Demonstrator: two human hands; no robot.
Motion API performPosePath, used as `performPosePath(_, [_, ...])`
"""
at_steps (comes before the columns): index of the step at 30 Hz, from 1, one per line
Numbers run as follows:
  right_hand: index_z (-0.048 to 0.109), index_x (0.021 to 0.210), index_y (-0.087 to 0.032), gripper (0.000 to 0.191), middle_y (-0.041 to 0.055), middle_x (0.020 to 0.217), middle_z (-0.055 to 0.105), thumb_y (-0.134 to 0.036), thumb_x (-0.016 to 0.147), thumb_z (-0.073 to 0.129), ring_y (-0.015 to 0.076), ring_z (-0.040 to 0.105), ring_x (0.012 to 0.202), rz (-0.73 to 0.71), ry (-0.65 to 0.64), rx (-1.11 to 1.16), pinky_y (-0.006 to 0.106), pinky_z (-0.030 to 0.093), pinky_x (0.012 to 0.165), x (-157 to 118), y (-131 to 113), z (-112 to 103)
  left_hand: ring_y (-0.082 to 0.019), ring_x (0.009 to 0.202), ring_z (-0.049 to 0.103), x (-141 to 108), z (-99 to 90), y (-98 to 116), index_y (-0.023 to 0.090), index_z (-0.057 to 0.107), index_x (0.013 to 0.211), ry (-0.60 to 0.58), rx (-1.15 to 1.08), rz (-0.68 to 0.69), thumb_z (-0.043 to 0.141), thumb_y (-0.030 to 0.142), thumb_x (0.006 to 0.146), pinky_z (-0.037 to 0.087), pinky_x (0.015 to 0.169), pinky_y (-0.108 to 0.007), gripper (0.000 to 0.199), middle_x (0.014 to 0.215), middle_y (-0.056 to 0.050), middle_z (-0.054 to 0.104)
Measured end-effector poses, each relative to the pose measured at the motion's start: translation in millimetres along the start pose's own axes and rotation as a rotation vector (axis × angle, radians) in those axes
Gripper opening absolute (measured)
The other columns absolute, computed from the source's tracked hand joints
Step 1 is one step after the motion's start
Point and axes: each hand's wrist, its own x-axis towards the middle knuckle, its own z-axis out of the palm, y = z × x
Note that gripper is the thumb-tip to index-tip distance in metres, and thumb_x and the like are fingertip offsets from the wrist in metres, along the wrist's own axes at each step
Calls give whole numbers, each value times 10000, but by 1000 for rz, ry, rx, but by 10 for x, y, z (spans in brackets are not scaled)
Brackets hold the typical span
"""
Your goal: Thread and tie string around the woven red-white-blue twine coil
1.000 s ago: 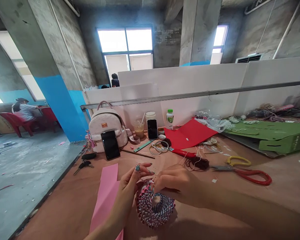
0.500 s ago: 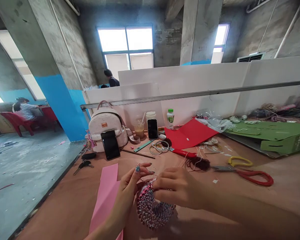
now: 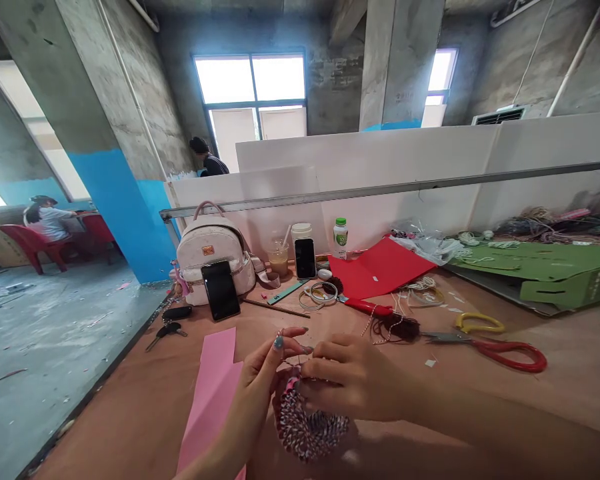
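- Newest change: right hand now lower and closer over the braided cord coil, with more of the coil hidden under the fingers than a moment before.
- Place of the coil: near the middle of the near part of the brown worktop, between both hands, resting on the surface or only just above it, not possible to tell which, and leaning toward the near edge.
- Grip of left hand: thumb and fingertips pressed together at the coil's upper edge, pinching a thin twisted cord.
- Grip of right hand: fingers curled and close together over the coil's top, but exact pinched part hidden, so impossible to tell.
- Just left of left hand: pink paper strip, lying flat.
- Right of right hand: dark thread bundle, then scissors with red handles, with yellow-handled scissors just beyond them.
- Toward the far edge: white backpack, red paper sheet, and green box near the right edge.
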Motion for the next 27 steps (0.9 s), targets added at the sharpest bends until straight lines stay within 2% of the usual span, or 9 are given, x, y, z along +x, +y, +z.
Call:
performPosePath(2, [714, 960, -187, 297, 45, 912, 702, -361, 1049, 490, 160, 580, 738, 134, 23, 191, 306, 448, 651, 2, 32, -27, -209, 906, 707, -15, 4, 20, 220, 746, 884, 3, -9, -21, 597, 490, 957, 544, 790, -307, 316, 1422, -51, 592])
performPosePath(4, [703, 939, -187, 393, 43, 831, 640, -442, 1054, 427, 156, 557, 711, 386, 83, 432, 288, 419, 640, -16, 118, -62, -189, 855, 690, -21, 9, 34, 218, 744, 853, 0, -18, -21, 608, 496, 947, 545, 787, -308, 324, 1373, -44, 606])
performPosePath(7, [605, 738, -184, 450, 9, 701, 539, -517, 1002, 456, 157, 479, 668, 844, 83, 662, 284, 332, 625, -80, 342, -53, -213, 940, 647, -11, 20, 36, 208, 731, 778, -17, -23, 44, 631, 498, 931, 531, 808, -280, 343, 1092, -47, 671])
performPosePath(8, [597, 719, -182, 463, 5, 685, 521, -528, 994, 460, 157, 460, 661, 916, 33, 702, 285, 318, 623, -106, 422, -20, -213, 943, 635, -6, 23, 32, 208, 723, 763, -22, -22, 61, 634, 499, 929, 523, 792, -263, 347, 997, -42, 665])
performPosePath(10, [652, 725, -167, 459, 22, 707, 562, -564, 933, 556, 162, 478, 680, 977, -96, 810, 278, 320, 618, -153, 545, 86, -199, 905, 622, -1, 28, 24, 208, 711, 763, -34, -16, 68, 620, 504, 938, 505, 749, -239, 356, 914, -31, 643])
performPosePath(14, [699, 718, -146, 549, -17, 600, 507, -694, 753, 694, 116, 414, 552, 1083, -358, 1133, 244, 301, 517, -195, 577, 345, -182, 912, 612, -10, 34, 24, 199, 708, 806, -56, 9, 45, 571, 467, 980, 483, 764, -227, 348, 973, -35, 649])
performPosePath(17, [720, 807, -154, 567, -43, 627, 497, -703, 670, 764, 80, 368, 544, 1177, -350, 1279, 217, 282, 517, -185, 526, 459, -181, 878, 614, -17, 34, 40, 192, 704, 790, -57, 2, 61, 600, 492, 957, 483, 740, -227, 359, 916, -32, 646])
performPosePath(21, [724, 837, -164, 565, -58, 645, 521, -635, 567, 880, 63, 362, 541, 1245, -321, 1416, 206, 245, 497, -170, 513, 485, -174, 837, 629, -10, 13, 47, 202, 710, 768, -44, -24, 57, 642, 532, 918, 509, 740, -231, 369, 853, -17, 660])
performPosePath(27, [666, 777, -155, 505, -46, 700, 615, -506, 549, 949, 73, 488, 616, 1295, -264, 1566, 182, 330, 539, -150, 432, 459, -191, 877, 652, -4, -15, 16, 203, 742, 795, -73, -21, 70, 606, 510, 948, 531, 800, -261, 369, 865, -29, 696])
